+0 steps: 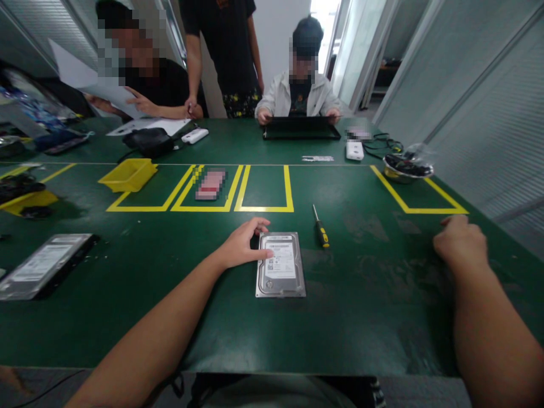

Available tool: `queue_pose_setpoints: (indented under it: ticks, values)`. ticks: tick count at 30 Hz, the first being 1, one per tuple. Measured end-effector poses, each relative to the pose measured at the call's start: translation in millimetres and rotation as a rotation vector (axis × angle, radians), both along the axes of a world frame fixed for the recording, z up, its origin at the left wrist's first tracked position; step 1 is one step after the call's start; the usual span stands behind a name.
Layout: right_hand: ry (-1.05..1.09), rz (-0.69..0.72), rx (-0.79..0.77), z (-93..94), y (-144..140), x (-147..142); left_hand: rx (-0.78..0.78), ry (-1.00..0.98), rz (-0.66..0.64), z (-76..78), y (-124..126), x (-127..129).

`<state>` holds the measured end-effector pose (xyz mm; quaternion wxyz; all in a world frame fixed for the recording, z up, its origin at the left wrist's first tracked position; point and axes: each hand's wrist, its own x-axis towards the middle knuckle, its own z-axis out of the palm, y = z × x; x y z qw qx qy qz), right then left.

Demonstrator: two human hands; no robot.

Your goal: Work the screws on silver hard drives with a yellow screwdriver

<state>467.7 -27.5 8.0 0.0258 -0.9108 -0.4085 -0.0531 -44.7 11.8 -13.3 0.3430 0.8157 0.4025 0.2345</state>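
**A:** A hard drive point(281, 264) lies flat, label up, on the green table point(361, 317), near its front edge and about midway between the person's arms.

**B:** And the left hand point(244, 243)?

**A:** It rests against the drive's upper left corner, loosely open. The fingertips point(262, 221) curl over the far edge while the thumb lies along the left side. It touches the drive but does not lift it.

**B:** The right hand point(460, 245)?

**A:** Well apart, on the bare table to the right, knuckles up and fingers curled under into a loose fist. Nothing shows in it.

**B:** What lies close by?

**A:** A screwdriver point(320, 227) with a yellow-and-black handle, just beyond the drive's upper right corner, touched by neither hand. A second drive point(42, 265) sits far left. A yellow bin point(128, 174) stands beside the taped yellow boxes point(266, 190). Across the table, a seated person holds a laptop point(301, 128).
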Motion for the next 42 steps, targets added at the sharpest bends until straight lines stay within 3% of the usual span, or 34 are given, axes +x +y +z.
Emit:
queue_pose_setpoints:
  ticks: [10, 20, 24, 28, 31, 36, 39, 42]
  values:
    - [-0.103, 0.310, 0.045, 29.6, 3.7, -46.0, -0.005, -0.002, -0.006, 0.7, -1.1, -1.8]
    - [0.000, 0.770, 0.194, 50.2, -11.0, -144.0, 0.016, -0.006, -0.004, -3.2, -0.9, -4.1]
    - [0.233, 1.039, 0.368, 57.8, -23.9, -196.4, 0.012, 0.000, -0.004, -2.6, -1.2, -3.8]
    - [0.444, 1.159, 0.395, 57.4, -35.6, -243.5, 0.012, -0.004, -0.004, -1.3, -1.5, -3.1]
    - [0.658, 1.169, 0.400, 46.6, -38.0, -268.2, 0.020, -0.014, -0.008, -1.1, -1.5, -2.8]
    - [1.172, 0.893, 0.519, 16.2, -33.9, -293.3, 0.010, -0.029, -0.013, -2.1, -0.5, -3.0]
    - [1.340, 0.729, 0.620, -2.1, -33.7, -302.2, -0.006, -0.043, -0.017, -2.5, 0.3, -3.3]
    - [1.368, 0.624, 0.677, -16.3, -36.2, -306.0, -0.023, -0.061, -0.021, -3.0, 1.5, -3.7]
